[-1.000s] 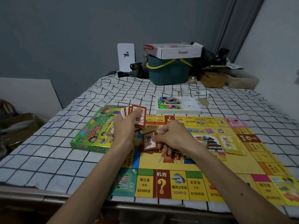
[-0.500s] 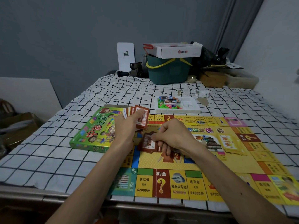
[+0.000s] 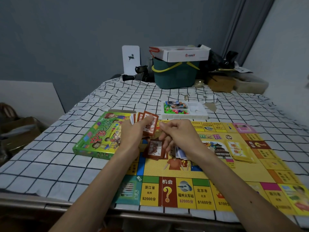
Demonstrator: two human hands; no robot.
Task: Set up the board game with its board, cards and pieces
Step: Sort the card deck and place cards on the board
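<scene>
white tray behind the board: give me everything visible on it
The white tray looks like thin moulded plastic, rectangular, split into compartments, lying flat on the checked cloth just beyond the board's far edge. Its left rear compartment holds a small card stack; the left front one holds green and pink pieces. The right side looks white, contents unclear.

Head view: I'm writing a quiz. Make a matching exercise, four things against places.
1 green cardboard game box
2 white plastic tray
3 yellow card stack
4 brown-backed card fan

a in the left hand
b on the game board
c on checked cloth, beyond board
d on cloth, left of board

Pairs: 1-d, 2-c, 3-b, 4-a
</scene>
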